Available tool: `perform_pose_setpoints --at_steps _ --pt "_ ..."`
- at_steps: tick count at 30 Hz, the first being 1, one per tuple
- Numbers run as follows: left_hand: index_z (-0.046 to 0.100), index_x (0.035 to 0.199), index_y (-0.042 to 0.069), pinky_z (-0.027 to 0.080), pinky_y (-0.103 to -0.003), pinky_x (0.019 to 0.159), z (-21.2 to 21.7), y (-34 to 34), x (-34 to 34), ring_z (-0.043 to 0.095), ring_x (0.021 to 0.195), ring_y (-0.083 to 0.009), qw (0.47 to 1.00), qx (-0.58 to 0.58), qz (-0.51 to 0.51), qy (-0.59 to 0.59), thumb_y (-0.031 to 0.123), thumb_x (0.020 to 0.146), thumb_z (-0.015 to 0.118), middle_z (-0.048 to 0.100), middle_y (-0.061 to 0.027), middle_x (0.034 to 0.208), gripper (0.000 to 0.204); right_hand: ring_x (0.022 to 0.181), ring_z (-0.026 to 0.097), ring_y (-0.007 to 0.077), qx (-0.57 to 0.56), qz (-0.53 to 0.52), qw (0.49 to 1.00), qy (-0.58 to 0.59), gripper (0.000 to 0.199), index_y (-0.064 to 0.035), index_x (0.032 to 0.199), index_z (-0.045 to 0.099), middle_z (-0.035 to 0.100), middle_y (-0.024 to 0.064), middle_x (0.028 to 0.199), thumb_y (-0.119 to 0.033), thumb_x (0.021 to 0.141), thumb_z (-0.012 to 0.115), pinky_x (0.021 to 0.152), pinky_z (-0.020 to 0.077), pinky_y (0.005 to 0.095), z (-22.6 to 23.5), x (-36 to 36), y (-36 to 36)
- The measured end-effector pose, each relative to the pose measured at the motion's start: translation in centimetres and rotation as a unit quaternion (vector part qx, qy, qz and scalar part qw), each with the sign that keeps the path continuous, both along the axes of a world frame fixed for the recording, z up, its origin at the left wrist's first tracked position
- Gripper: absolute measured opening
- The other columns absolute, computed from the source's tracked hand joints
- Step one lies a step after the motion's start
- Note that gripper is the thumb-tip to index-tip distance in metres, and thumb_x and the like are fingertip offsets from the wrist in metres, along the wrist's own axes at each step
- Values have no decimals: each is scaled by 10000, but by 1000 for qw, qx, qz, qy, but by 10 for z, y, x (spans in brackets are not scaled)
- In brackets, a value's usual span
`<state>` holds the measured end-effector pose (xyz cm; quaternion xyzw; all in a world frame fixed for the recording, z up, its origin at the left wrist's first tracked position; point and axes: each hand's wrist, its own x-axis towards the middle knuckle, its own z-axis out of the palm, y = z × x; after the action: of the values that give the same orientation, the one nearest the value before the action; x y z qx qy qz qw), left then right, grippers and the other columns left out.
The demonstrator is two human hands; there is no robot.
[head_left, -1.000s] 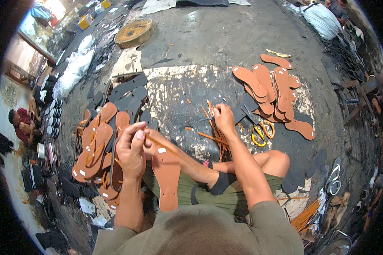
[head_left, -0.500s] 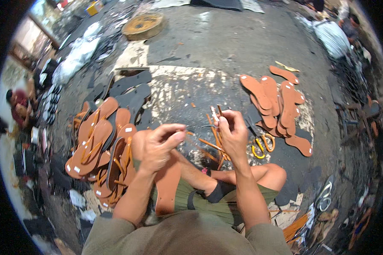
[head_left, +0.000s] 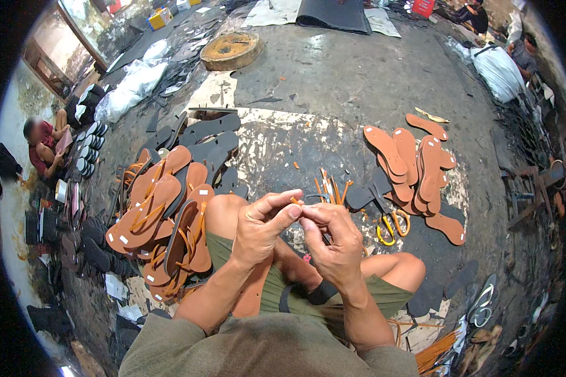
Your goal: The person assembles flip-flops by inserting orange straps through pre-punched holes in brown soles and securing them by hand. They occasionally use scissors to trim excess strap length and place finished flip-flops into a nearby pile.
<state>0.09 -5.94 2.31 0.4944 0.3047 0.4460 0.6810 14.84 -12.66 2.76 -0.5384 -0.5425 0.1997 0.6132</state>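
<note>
Both of my hands meet above my lap, fingertips together. A small end of an orange strap (head_left: pixel 294 200) shows between them; the rest is hidden by the fingers. My left hand (head_left: pixel 258 229) pinches it between thumb and forefinger. From the other side my right hand (head_left: pixel 333 235) closes its fingertips on it. Across my left thigh, under the left forearm, lies a brown sandal sole (head_left: pixel 251 292). Several loose orange straps (head_left: pixel 334 191) lie on the floor just past my right hand. To their right are scissors (head_left: pixel 385 227) with yellow and orange handles.
Thong sandals (head_left: pixel 148 210) with orange straps are heaped at left, beside black soles (head_left: pixel 210 129). A pile of brown soles (head_left: pixel 415 163) lies at right. A round wooden block (head_left: pixel 231 51) stands farther off. One person (head_left: pixel 44 141) sits at far left, others at the far right.
My left hand has moved right and my right hand down, so their fingertips now meet. The view has shifted, showing more of the far room.
</note>
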Motion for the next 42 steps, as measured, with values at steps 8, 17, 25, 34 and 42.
perform_pose_setpoints --at_steps 8,17,25,34,42 --pt "697 1267 -14 581 -287 969 -6 -12 8 699 1070 -140 996 66 57 -31 20 989 727 736 -89 1144 281 891 700 120 -17 -13 1000 -5 158 -14 1096 742 718 98 1057 9 941 760 704 580 255 -7 1 -4" --pt "644 1388 14 566 -329 962 3 7 -20 677 1096 -184 982 133 28 132 50 910 808 708 -100 1221 506 769 687 114 -22 31 997 72 149 -14 1070 741 715 93 1021 41 932 750 662 571 258 -7 16 -13" --pt "494 1492 33 510 -409 1031 -7 -18 -89 653 1233 -334 702 361 -108 605 314 901 789 626 -213 1371 718 629 679 217 265 388 841 268 119 12 873 722 690 125 749 -80 946 734 583 559 297 92 37 -63" --pt "623 1323 -31 538 -328 947 37 -9 -69 663 1061 -145 952 18 -22 306 183 1008 702 714 -66 1157 388 664 673 166 57 223 973 33 36 -4 913 727 703 87 777 -27 905 753 599 533 284 87 34 -55" --pt "629 1294 -56 580 -313 843 55 -2 -30 682 955 -123 912 240 -74 324 48 987 656 745 -106 1051 325 761 731 337 -77 34 989 -118 122 -34 986 672 732 149 887 -77 906 753 664 573 425 23 3 -13"
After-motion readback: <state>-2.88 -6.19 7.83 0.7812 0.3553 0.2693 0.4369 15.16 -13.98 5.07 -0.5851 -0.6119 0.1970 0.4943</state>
